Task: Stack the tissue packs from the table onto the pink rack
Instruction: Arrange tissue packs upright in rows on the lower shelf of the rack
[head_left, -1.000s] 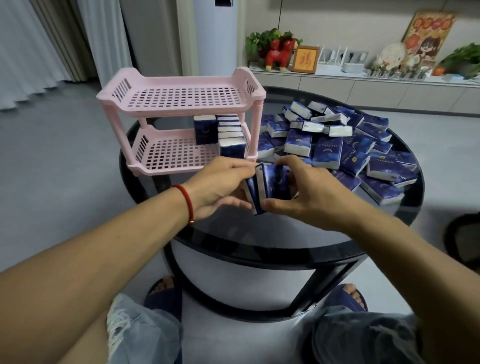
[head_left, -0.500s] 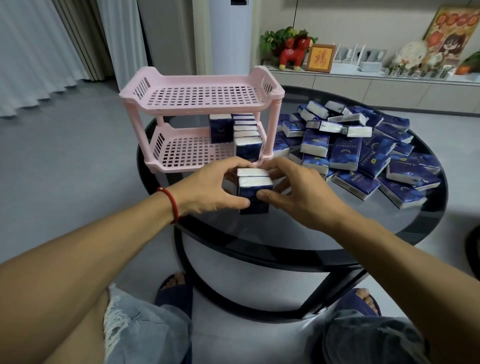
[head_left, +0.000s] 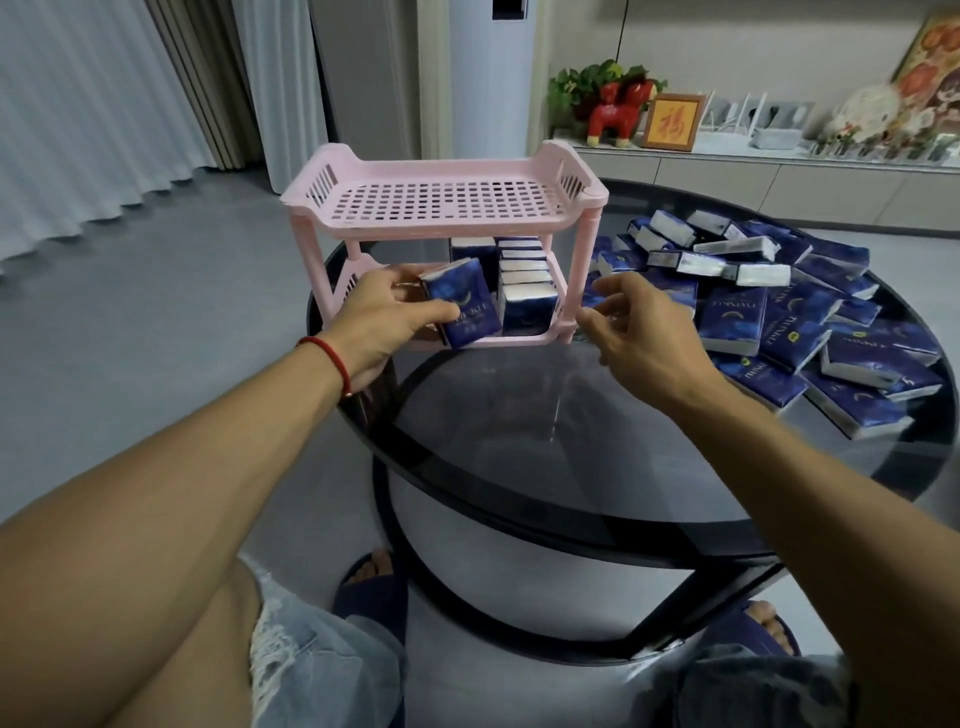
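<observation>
Holding an upright blue tissue pack (head_left: 461, 302) at the lower shelf of the pink rack (head_left: 441, 208): left hand (head_left: 382, 319), thumb across its front. Right hand (head_left: 636, 325): loosely curled, holding nothing, just beside the rack's right leg. Row of packs (head_left: 524, 283) standing on the lower shelf. Heap of loose packs (head_left: 779, 312) on the round glass desk (head_left: 571, 441), right side.

My arms are bare all the way up, with no sleeves on them. I wear a thin red string band (head_left: 332, 358) around my left wrist, and it has a tiny shiny bead at the bottom. My right wrist has nothing on it. I wear light blue jean shorts (head_left: 317, 670) with ripped, fuzzy white edges. On my feet are dark blue slippers (head_left: 366, 597), and my toes stick out.
</observation>
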